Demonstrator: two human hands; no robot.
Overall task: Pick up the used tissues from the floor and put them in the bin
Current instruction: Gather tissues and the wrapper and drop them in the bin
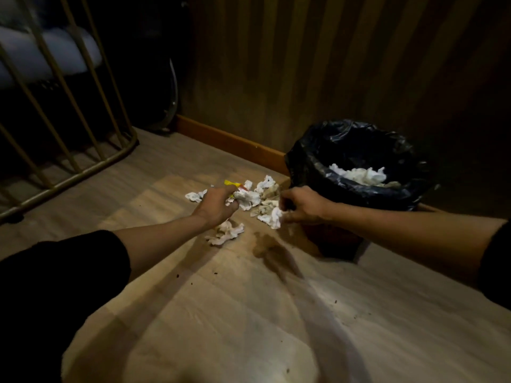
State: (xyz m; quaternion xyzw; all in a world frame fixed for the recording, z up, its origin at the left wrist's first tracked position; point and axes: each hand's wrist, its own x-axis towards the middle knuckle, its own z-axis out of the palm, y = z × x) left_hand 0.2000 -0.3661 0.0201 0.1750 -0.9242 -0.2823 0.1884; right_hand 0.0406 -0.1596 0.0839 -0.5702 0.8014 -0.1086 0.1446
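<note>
Several crumpled white tissues (265,189) lie in a pile on the wooden floor just left of the bin (309,161), which is lined with a black bag and holds tissues (362,175) inside. My left hand (218,204) is closed around a white tissue wad (247,199) at the pile's left side. My right hand (300,207) pinches another tissue (272,218) at the pile's right side, close to the bin's front. One more tissue (225,233) lies on the floor under my left wrist. A small one (195,195) lies further left.
A yellow wrapper (232,183) peeks out behind my left hand. A gold metal frame (83,161) with bars stands at the left. The wall and its wooden skirting (226,139) run behind the pile. Dark crumbs dot the floor in front.
</note>
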